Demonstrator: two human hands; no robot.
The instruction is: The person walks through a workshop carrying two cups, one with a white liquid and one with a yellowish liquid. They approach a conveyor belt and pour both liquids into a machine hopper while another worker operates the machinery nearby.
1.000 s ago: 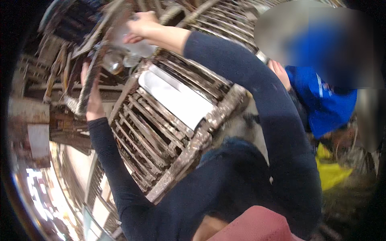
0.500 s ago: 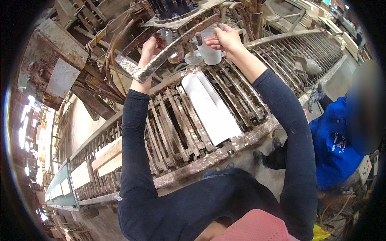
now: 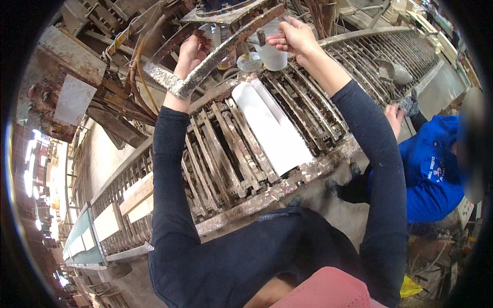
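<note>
Both my arms reach forward past a crusted angled metal bar (image 3: 226, 54). On its left side my left hand (image 3: 193, 50) is closed, fingers curled beside a clear plastic container (image 3: 211, 33); what they grip is hidden. Farther right, my right hand (image 3: 297, 40) closes its fingers at the upper part of a translucent white plastic cup (image 3: 275, 59). A small clear round dish (image 3: 249, 61) sits left of that cup. Nearer to me, a folded white sheet (image 3: 277, 133) lies lengthwise on the glue-stained slatted rollers (image 3: 221, 149).
A co-worker in a blue jacket (image 3: 436, 179) stands at the right, a hand (image 3: 394, 119) near the conveyor edge. A metal scoop (image 3: 394, 71) rests on the far rollers. Pale boards (image 3: 137, 197) lie at the left. A rusty control box (image 3: 64, 82) and yellow hose (image 3: 139, 66) are beyond.
The view has shifted, so the machine appears higher. My hands keep nearly the same pose by the cup and container. The co-worker's bare hand has come up beside the conveyor.
</note>
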